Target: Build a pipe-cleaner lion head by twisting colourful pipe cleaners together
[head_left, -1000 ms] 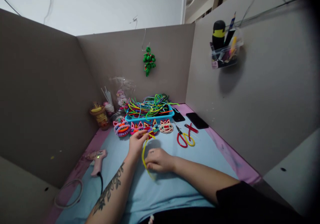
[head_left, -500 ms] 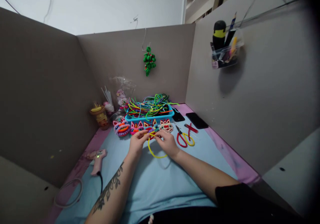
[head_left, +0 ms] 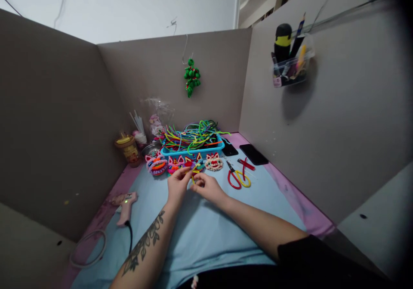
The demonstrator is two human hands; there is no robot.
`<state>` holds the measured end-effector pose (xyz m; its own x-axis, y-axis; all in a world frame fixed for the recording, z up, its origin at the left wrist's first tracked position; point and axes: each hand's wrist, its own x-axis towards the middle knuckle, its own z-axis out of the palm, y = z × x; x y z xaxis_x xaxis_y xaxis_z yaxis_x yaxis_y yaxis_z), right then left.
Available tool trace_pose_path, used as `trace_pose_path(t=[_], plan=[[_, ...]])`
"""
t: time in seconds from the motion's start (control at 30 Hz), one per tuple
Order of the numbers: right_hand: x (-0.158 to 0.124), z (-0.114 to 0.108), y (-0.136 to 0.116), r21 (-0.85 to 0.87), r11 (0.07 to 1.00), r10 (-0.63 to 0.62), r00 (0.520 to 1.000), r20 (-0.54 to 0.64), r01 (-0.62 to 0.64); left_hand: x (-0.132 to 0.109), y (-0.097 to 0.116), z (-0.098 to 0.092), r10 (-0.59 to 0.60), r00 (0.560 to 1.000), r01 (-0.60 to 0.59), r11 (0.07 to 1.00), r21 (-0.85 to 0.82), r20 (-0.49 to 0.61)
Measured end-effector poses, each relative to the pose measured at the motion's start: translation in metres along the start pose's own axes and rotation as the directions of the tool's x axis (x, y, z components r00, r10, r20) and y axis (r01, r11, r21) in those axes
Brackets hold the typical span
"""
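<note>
Over the front of the worktable, my left hand (head_left: 177,184) pinches a small red and purple fuzzy piece, mostly hidden by the fingers. My right hand (head_left: 208,187), just right of it and slightly lower, has its fingertips closed on a yellow pipe cleaner (head_left: 193,179). Only a short bit of that stem shows between the two hands. Right behind the hands stand several fuzzy lion-head figures; the pink and white one (head_left: 214,162) and the purple and orange one (head_left: 156,165) are the least covered.
A blue tray (head_left: 174,153) heaped with colourful pipe cleaners (head_left: 190,137) is at the back. Scissors (head_left: 237,175), red-handled pliers or cutters (head_left: 246,164) and a phone (head_left: 254,154) lie right. At left are a pink glue gun (head_left: 127,209) with a cable and a lidded cup (head_left: 129,151).
My right hand has come down and a little left. The long yellow loop that hung below the hands no longer shows. My left hand has barely moved.
</note>
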<state>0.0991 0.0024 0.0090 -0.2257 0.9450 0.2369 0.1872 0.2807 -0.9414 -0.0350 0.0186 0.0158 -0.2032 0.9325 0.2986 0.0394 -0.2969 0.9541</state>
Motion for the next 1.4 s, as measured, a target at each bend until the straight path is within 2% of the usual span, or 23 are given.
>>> trace_pose_path(t=[0.1,0.27,0.43,0.53,0.67,0.7,0.77,0.83,0.9,0.97,1.03,1.1,1.27,1.4], plan=[[0.0,0.007,0.004,0.099,0.993,0.068,0.998,0.014,-0.069,-0.001,0.0,0.002,0.002,1.0,-0.002,1.0,0.006,0.016],[-0.002,0.002,0.005,-0.043,0.994,-0.103,0.995,-0.006,0.103,0.0,-0.002,0.001,-0.045,0.997,0.05,0.996,-0.07,0.069],[0.001,-0.007,0.007,-0.156,0.955,-0.236,0.966,0.102,0.25,0.004,-0.005,-0.001,-0.119,0.989,0.131,0.981,-0.145,0.088],[0.002,-0.011,0.008,-0.149,0.912,-0.349,0.914,0.205,0.382,0.005,-0.006,-0.002,-0.14,0.984,0.155,0.978,-0.14,0.113],[0.0,-0.02,0.003,-0.088,0.821,-0.499,0.784,0.369,0.564,0.005,-0.006,-0.002,-0.134,0.984,0.148,0.982,-0.121,0.116],[-0.001,-0.022,0.0,-0.081,0.8,-0.53,0.765,0.367,0.594,0.005,-0.006,-0.003,-0.129,0.985,0.142,0.982,-0.124,0.111],[-0.002,-0.027,-0.003,-0.094,0.779,-0.58,0.769,0.269,0.62,0.005,-0.006,-0.003,-0.122,0.987,0.136,0.981,-0.137,0.103],[0.0,-0.029,-0.005,-0.128,0.805,-0.573,0.815,0.085,0.579,0.006,-0.006,-0.003,-0.124,0.987,0.138,0.979,-0.148,0.1],[0.003,-0.029,-0.003,-0.154,0.873,-0.48,0.871,-0.102,0.463,0.006,-0.006,-0.003,-0.132,0.986,0.147,0.979,-0.144,0.103],[0.007,-0.025,0.0,-0.184,0.919,-0.381,0.906,-0.182,0.349,0.005,-0.005,-0.002,-0.132,0.985,0.146,0.981,-0.129,0.107],[0.011,-0.022,0.003,-0.234,0.922,-0.351,0.921,-0.169,0.309,0.003,-0.004,-0.001,-0.123,0.986,0.135,0.985,-0.112,0.109],[0.013,-0.02,0.006,-0.287,0.899,-0.378,0.916,-0.133,0.33,0.002,-0.003,0.0,-0.115,0.986,0.128,0.986,-0.105,0.12],[0.012,-0.025,0.005,-0.445,0.8,-0.488,0.868,-0.092,0.403,0.003,-0.003,0.001,-0.162,0.975,0.184,0.972,-0.147,0.15],[0.011,-0.03,0.001,-0.57,0.725,-0.524,0.846,-0.094,0.386,0.004,-0.006,0.0,-0.193,0.963,0.224,0.961,-0.164,0.187]])
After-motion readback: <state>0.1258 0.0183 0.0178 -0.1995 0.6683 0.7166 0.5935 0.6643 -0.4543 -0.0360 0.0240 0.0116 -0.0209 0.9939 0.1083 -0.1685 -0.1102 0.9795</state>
